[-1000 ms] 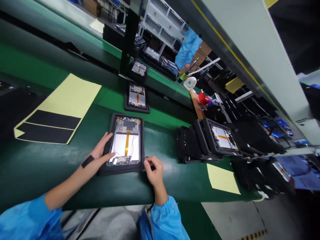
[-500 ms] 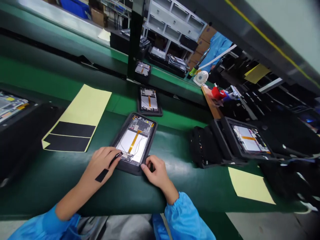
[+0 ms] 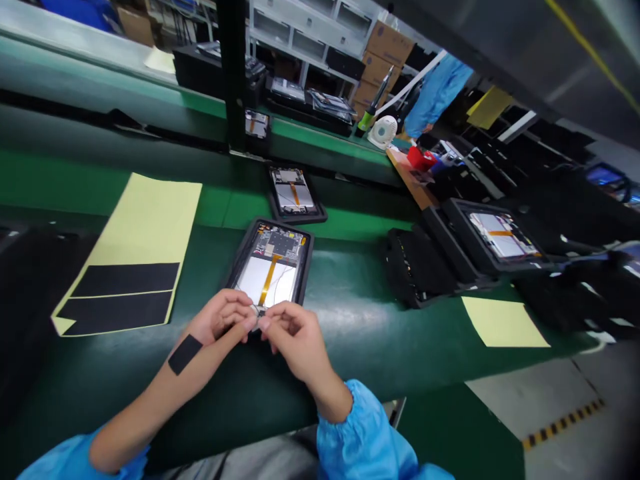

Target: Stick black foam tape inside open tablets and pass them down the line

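Observation:
An opened tablet (image 3: 273, 267) lies in a black tray on the green bench, its circuit board, silver battery and orange ribbon showing. Over its near end my left hand (image 3: 223, 323) is closed, thumb and fingers pinched. My right hand (image 3: 293, 333) is pinched too, its fingertips almost touching those of the left. Something thin like a wire shows between the fingertips, too small to make out. A black patch (image 3: 185, 354) is stuck on my left wrist. The fingers hide the tablet's near edge.
Yellow backing paper (image 3: 160, 220) with black strips (image 3: 125, 280) lies at left. Behind the tablet is a second one (image 3: 293, 190) in a tray. Stacked black trays (image 3: 425, 267) stand at right beside a yellow sheet (image 3: 505, 321). A person's blue sleeve (image 3: 435, 93) shows at the back.
My left hand has moved right and turned, and the dark thing in its fingers no longer shows. My right hand has moved left to meet it. The camera view has shifted.

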The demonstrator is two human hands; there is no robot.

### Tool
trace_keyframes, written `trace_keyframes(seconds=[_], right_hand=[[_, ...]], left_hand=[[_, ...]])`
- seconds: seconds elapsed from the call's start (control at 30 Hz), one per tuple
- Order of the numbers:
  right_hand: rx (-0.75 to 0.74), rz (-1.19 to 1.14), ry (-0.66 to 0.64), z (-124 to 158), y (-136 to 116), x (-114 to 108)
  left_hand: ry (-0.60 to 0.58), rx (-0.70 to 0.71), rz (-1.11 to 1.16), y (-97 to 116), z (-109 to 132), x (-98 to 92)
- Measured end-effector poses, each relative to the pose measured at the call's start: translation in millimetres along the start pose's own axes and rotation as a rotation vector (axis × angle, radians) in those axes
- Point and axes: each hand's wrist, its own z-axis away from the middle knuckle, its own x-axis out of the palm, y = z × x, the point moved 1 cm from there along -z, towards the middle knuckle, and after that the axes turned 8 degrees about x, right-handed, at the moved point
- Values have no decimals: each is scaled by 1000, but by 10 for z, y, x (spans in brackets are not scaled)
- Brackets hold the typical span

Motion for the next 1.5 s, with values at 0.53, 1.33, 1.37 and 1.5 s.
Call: trace_keyframes(seconds=[0.53, 1.33, 1.37, 1.5], right_hand=[[-276, 423, 648, 163, 362, -79], [-418, 813, 681, 195, 469, 10], [-449, 797, 692, 214, 446, -11], [-630, 773, 675, 255, 242, -122]], left_hand=[[-457, 766, -726, -308, -364, -281], [-338, 1094, -941, -172, -140, 62], [-331, 1077, -935, -167, -111, 100], [-354, 1043, -913, -150, -49, 172]])
